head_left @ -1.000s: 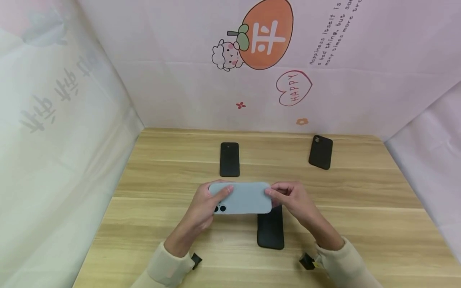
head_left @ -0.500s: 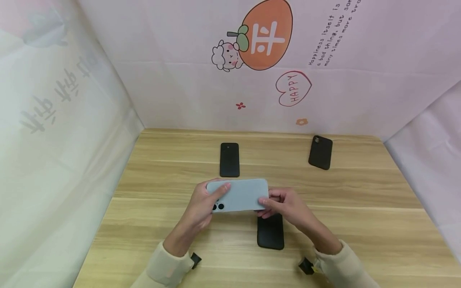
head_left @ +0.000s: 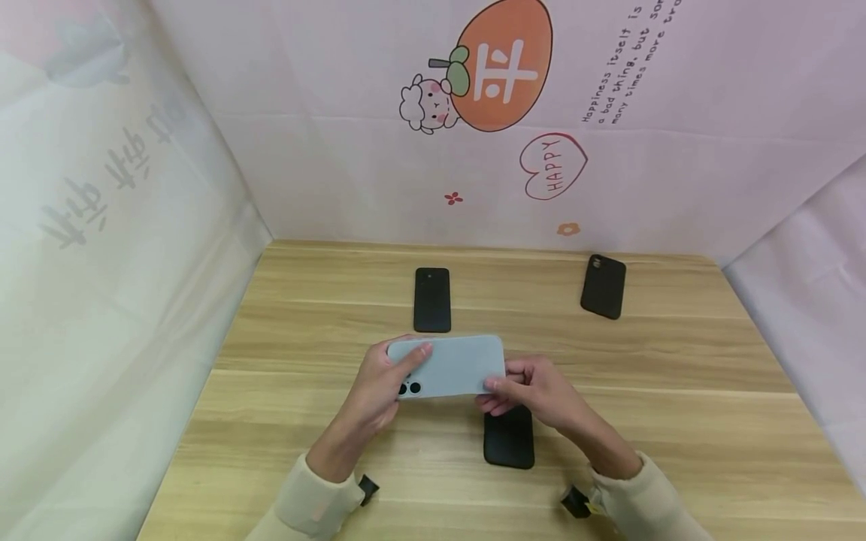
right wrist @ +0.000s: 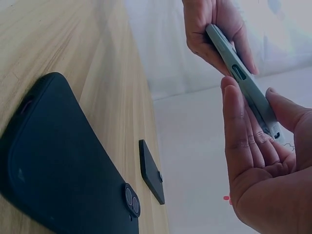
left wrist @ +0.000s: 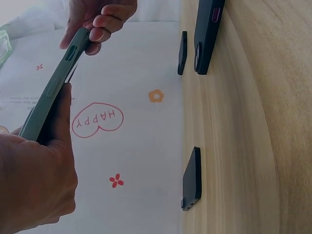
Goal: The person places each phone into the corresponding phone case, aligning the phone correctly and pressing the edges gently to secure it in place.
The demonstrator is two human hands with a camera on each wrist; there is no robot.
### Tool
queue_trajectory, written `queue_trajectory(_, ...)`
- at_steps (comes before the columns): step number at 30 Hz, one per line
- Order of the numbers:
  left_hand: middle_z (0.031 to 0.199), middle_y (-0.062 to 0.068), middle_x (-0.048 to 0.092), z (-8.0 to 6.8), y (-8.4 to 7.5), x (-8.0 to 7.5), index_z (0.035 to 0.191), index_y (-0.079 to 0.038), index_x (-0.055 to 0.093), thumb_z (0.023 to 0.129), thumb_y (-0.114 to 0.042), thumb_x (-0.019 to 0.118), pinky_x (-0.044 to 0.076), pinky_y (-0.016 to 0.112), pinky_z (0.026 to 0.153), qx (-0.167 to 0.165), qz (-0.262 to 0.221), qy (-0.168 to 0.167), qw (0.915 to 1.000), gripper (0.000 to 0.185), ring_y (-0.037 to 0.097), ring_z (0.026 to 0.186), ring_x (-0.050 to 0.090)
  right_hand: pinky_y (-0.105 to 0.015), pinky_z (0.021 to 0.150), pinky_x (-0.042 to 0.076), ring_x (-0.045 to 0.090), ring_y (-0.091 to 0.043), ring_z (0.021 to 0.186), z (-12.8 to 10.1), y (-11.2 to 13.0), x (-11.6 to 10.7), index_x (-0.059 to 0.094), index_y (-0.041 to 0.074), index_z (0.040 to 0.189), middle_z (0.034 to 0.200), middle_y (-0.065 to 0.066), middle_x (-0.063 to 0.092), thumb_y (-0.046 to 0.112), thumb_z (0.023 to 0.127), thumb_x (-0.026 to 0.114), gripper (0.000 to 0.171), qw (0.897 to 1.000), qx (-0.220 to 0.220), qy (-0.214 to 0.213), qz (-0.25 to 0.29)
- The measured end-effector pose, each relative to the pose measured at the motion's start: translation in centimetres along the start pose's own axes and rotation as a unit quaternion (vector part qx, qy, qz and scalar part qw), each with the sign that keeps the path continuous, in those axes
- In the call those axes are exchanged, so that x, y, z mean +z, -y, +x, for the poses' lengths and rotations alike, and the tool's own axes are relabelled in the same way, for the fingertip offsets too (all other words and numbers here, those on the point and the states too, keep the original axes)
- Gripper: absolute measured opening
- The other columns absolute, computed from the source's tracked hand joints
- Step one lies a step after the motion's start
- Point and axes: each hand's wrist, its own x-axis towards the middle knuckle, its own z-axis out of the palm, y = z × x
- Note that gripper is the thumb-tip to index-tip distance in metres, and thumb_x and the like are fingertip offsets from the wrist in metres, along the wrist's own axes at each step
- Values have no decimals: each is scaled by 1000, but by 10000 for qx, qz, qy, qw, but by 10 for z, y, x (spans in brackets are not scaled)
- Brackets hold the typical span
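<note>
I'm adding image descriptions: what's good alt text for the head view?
Pale blue phone case, held between a person's left-hand grip and right-hand grip above a wooden table. Three black phones or cases lie on it, two farther back, with a cartoon-printed backdrop behind.

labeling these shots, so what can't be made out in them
Head view: one end of the light blue case, including part of its camera area, covered by the left hand.
Head view: the upper end of the near black phone, hidden behind the right hand.
Right wrist view: part of that phone, cut off by the left and bottom edges.
Head view: the printed lettering, cut off by the top edge.
</note>
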Motion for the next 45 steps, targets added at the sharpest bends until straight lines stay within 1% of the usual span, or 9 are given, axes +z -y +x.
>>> queue_trajectory(7,114,12,70,0,1,0,122,7,70,103,-11,68,59,32,87,-53,-67,5,10000,26,19,101,67,-56,83,62,80,-27,90,-1,0,-1,66,-16,123,103,-26,78,16,106,66,36,10000,0,21,42)
queue_trajectory(15,120,13,68,2,3,-2,128,7,65,105,-11,66,59,34,91,-266,-445,102,9986,29,20,107,65,-56,80,62,80,-29,89,-3,2,1,67,-16,120,100,-24,79,17,105,69,36,9997,-27,16,248)
queue_trajectory(24,120,14,67,3,2,-2,128,6,64,105,-10,67,59,33,90,-341,-387,100,9986,29,20,106,65,-53,79,63,80,-31,90,-3,3,1,68,-15,119,99,-24,79,17,104,70,35,9999,-29,76,143)
queue_trajectory(27,118,13,67,3,2,-3,125,6,65,104,-10,67,59,33,89,-335,-374,118,9987,26,20,104,66,-56,81,63,79,-34,91,-2,6,0,68,-15,119,101,-24,79,18,104,70,36,10000,11,32,-64)
queue_trajectory(30,115,12,67,2,2,-3,123,6,66,103,-10,68,60,33,88,-313,-289,163,9990,26,19,102,66,-53,81,64,79,-31,90,-2,9,-2,69,-13,121,106,-23,78,18,103,72,36,9988,62,-210,-431)
queue_trajectory(33,116,12,69,1,3,-5,123,6,67,103,-13,70,60,33,89,-319,-59,325,9989,28,19,102,67,-44,80,66,76,-23,88,-1,13,-2,71,-8,119,109,-18,78,18,102,74,31,9951,64,-513,-839)
queue_trajectory(36,120,14,69,0,5,-6,126,6,67,104,-18,70,60,36,93,-385,197,640,9970,32,20,105,67,-34,77,64,70,-19,84,2,17,-3,74,-1,112,103,-13,77,17,100,75,22,9899,-43,-662,-1256)
queue_trajectory(40,123,16,68,-1,7,-6,128,6,66,104,-21,70,60,38,94,-450,454,980,9931,37,22,107,67,-29,74,61,67,-18,79,6,22,-2,78,6,109,98,-6,76,19,99,77,16,9823,-259,-550,-1772)
queue_trajectory(45,117,14,68,-1,10,-5,123,6,68,103,-21,71,61,36,90,-413,619,1118,9909,34,21,104,67,-26,71,59,67,-12,77,10,26,2,79,6,107,97,-3,77,17,98,77,14,9744,-558,-292,-2159)
